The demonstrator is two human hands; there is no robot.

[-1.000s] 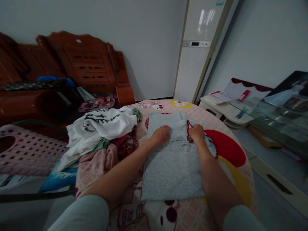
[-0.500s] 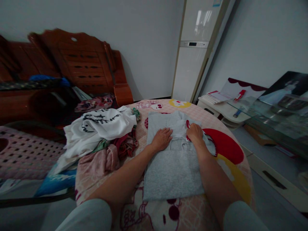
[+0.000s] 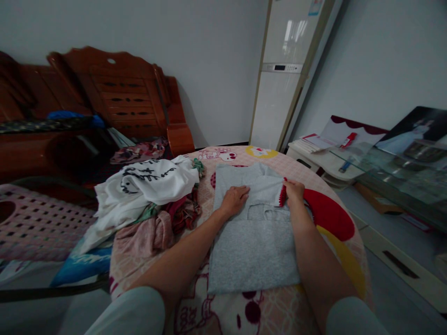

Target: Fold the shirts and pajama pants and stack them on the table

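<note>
A grey shirt (image 3: 254,253) lies partly folded on the round table, with a sleeve turned across its upper part. My left hand (image 3: 235,200) rests flat on the shirt near the middle, fingers stretched out. At the sleeve's red-trimmed cuff (image 3: 282,194), my right hand (image 3: 294,190) pinches the edge between thumb and fingers. The sleeve lies spread out between the two hands. Below it, a fold opening and a crumpled bit of the grey cloth show. Part of the shirt's right side is hidden behind my right forearm.
Left on the patterned tablecloth (image 3: 275,307) lies a clothes pile, a white shirt (image 3: 164,181) over a pink garment (image 3: 145,235). Beyond are a pink woven basket (image 3: 42,223) and a wooden chair (image 3: 122,93). A glass shelf (image 3: 391,186) stands at right.
My right hand has moved right, drawing the red-trimmed cuff outward, and the sleeve is flatter and more extended. My left hand has stayed in place on the shirt.
</note>
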